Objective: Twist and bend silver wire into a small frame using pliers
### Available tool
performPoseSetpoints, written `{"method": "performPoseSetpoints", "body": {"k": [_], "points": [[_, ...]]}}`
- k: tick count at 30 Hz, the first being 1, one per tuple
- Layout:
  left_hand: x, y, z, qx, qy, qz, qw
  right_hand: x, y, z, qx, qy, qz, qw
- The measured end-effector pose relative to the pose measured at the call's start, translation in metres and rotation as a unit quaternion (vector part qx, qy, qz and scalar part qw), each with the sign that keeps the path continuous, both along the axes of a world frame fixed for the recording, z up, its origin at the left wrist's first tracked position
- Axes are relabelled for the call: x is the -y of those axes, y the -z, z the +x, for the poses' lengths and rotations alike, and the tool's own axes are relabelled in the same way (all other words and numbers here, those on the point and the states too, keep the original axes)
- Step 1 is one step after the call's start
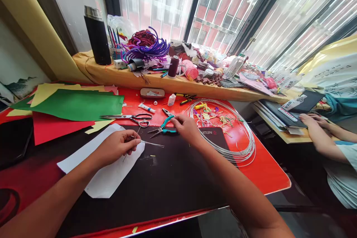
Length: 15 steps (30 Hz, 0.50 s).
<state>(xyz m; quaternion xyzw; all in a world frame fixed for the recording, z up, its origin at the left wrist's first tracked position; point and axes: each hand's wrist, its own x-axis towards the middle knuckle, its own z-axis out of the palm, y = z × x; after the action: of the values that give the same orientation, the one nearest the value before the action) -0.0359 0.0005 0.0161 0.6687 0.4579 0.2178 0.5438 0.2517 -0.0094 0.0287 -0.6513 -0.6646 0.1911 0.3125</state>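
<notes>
My left hand (122,143) pinches a few thin metal wires (153,143), whose ends stick out to the right and cross below the fingers. Under it lies a white paper sheet (100,182) on the black desk mat (178,178). My right hand (185,128) has its fingers closed at a pair of pliers (167,112), with the jaws pointing up and left; the hand covers the grip. Just below, a second pair of teal-handled pliers (156,131) lies with its handles spread. Scissors (136,118) rest to the left of both.
A large coil of wire (248,145) lies at the right over thread scraps. Coloured paper (83,104) is stacked at the left. Glue bottle (171,99) and tube (147,108) stand near the crowded sill, which holds a black flask (97,39). Another person's hands (314,121) rest at a neighbouring table.
</notes>
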Motion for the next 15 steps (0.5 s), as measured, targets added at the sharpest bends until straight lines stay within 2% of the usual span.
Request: {"method": "performPoseSetpoints", "body": {"k": [4, 9, 15], "points": [[0.000, -0.001, 0.001, 0.007, -0.009, -0.002, 1.000, -0.021, -0.006, 0.031, 0.148, 0.068, -0.011, 0.987], [-0.001, 0.002, -0.001, 0.016, -0.013, -0.005, 1.000, -0.044, 0.000, 0.043, 0.203, 0.121, -0.042, 0.971], [0.000, 0.002, -0.001, 0.015, -0.011, -0.010, 1.000, -0.056, 0.012, 0.038, 0.236, 0.133, -0.095, 0.958]]}}
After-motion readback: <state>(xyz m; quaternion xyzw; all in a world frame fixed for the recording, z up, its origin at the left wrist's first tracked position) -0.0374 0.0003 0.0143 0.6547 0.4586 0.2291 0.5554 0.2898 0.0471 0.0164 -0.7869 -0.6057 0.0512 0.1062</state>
